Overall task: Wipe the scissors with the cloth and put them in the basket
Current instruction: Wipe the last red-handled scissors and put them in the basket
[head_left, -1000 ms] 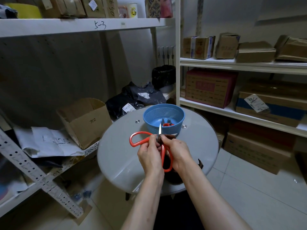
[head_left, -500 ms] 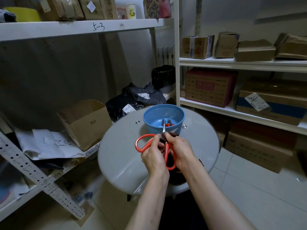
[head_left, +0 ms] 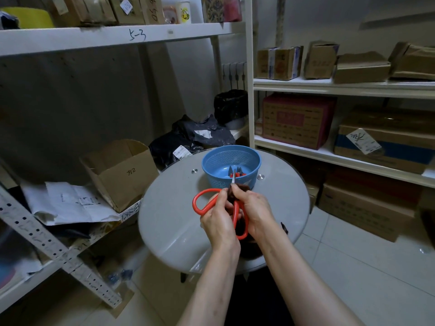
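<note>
In the head view, both hands were raised over a round grey table (head_left: 169, 212), close together and just on the near side of a blue basket (head_left: 213, 161). The left hand (head_left: 219, 223) gripped the scissors (head_left: 195, 201) near where the red handles meet the blades, its fingers curled round them; one big red loop stuck out to the left, and the other ran down between the two hands. The right hand (head_left: 256, 210) pinched a dark brown cloth (head_left: 240, 187) around the blades, thumb and fingers closed on it. Only the bright blade tip showed above the cloth, pointing up and away toward the basket's near wall. More of the cloth hung dark beneath the hands. The scissors were in the air, not in the basket. Inside the basket lay something small with red and dark parts (head_left: 236, 174), perhaps another pair, too small to tell. An open cardboard box (head_left: 122, 172) sat on the shelf to the left.
</note>
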